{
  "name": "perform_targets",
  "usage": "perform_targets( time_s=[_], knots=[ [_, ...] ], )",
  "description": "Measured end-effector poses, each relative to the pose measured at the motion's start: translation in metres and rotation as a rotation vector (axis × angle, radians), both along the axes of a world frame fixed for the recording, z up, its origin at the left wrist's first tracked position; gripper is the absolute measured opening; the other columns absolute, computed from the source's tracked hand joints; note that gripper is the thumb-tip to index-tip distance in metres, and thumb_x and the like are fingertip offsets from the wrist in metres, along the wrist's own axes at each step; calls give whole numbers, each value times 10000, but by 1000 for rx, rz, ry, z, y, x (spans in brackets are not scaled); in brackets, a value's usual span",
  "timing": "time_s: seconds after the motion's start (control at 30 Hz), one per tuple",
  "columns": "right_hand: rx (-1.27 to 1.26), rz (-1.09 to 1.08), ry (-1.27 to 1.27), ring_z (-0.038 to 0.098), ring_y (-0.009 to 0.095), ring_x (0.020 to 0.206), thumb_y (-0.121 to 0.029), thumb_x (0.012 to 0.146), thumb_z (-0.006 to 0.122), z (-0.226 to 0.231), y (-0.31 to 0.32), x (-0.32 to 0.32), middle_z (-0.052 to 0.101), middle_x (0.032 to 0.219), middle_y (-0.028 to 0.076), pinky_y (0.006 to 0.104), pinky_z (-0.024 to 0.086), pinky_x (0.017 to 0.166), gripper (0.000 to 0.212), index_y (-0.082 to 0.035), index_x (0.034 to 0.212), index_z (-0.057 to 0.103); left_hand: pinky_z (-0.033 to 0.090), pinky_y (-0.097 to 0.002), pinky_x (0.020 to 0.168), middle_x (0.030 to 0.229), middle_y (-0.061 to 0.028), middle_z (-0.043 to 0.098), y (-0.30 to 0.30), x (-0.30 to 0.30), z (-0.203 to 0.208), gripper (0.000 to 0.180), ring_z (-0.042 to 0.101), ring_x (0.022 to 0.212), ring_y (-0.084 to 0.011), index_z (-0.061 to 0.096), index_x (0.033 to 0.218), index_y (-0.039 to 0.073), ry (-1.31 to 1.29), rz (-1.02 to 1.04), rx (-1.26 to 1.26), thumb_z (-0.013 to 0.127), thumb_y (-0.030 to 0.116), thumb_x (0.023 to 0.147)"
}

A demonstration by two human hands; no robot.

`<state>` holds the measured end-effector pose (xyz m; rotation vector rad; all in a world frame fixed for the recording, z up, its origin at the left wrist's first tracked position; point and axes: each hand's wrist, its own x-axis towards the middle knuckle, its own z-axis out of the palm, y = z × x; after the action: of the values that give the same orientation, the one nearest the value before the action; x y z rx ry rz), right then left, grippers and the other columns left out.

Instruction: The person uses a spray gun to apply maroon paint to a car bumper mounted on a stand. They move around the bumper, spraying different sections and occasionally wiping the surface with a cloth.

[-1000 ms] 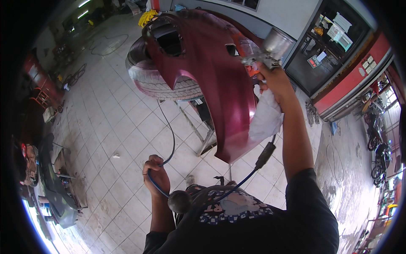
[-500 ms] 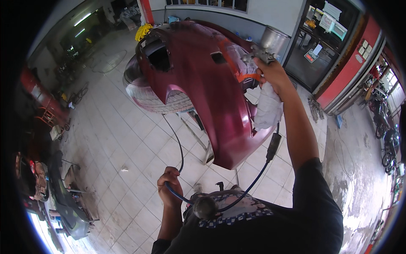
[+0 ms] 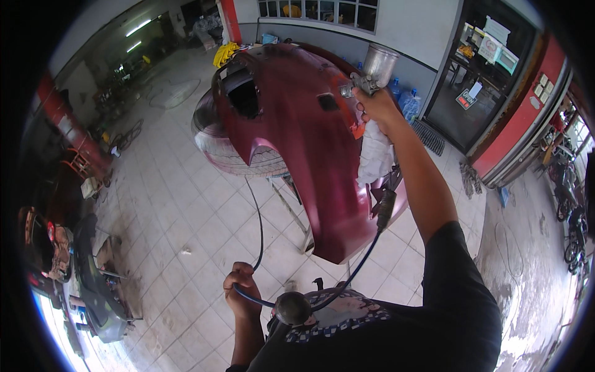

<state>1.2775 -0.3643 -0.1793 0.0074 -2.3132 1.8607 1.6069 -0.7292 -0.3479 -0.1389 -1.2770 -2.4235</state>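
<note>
My right hand point(image 3: 377, 108) grips a spray gun point(image 3: 362, 85) with a metal cup point(image 3: 380, 66) on top. White wrapping point(image 3: 375, 155) hangs around the gun's lower part. The gun is over the far right side of a dark red car bumper cover point(image 3: 297, 146), beside an orange-red patch on it; whether they touch is unclear. Closed around a dark blue air hose point(image 3: 356, 276), my left hand point(image 3: 242, 286) is low in front of my body. The hose runs past my chest, behind a round grey thing point(image 3: 292, 309), up to a thick connector point(image 3: 385, 209) below the gun.
A tire point(image 3: 254, 162) and a metal stand point(image 3: 287, 199) are under the bumper cover. Yellow cloth point(image 3: 225, 54) lies at its far left. Blue bottles point(image 3: 406, 99) and a glass door point(image 3: 474, 80) are at the back right. Body parts point(image 3: 99, 285) stand at left on the tiled floor point(image 3: 180, 217).
My right hand has moved the spray gun leftward and farther along the bumper cover. My left hand is slightly lower and further left, still on the hose. The whole view has shifted a little.
</note>
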Motion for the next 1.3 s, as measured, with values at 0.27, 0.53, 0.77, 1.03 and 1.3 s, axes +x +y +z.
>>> perform_targets(
  time_s=[0.27,0.53,0.77,1.03,1.3],
  knots=[
    [118,-189,155,536,117,526,-252,986,679,2,47,11,646,774,54,314,448,445,266,-13,1097,645,377,-326,833,893,-140,620,3,6,-4,162,540,903,-211,657,707,32,-79,41,-57,523,-54,742],
    [271,179,-229,480,105,431,-293,989,659,20,106,123,655,751,51,291,433,424,280,-17,1031,636,312,-218,541,635,27,493,37,80,1,423,430,567,-68,687,1148,-111,-621,-189,-396,512,1,779],
    [311,172,-76,512,129,464,-357,965,698,13,127,78,640,720,38,308,454,456,359,-4,918,645,261,-237,546,650,71,475,78,106,11,256,378,587,-37,733,1071,-43,-690,-202,-602,563,21,891],
    [81,104,50,492,107,482,-365,955,717,9,122,39,639,746,38,311,446,452,348,-33,1049,676,284,-233,599,703,77,500,111,130,-2,203,402,647,-36,752,1028,-8,-600,-69,-709,624,141,977],
    [423,231,-245,555,128,499,-373,940,739,-35,181,130,599,702,34,310,475,430,374,-23,999,622,336,-249,605,713,31,563,130,114,-8,258,459,657,-53,766,987,16,-437,-100,-911,686,261,981]
  ],
)
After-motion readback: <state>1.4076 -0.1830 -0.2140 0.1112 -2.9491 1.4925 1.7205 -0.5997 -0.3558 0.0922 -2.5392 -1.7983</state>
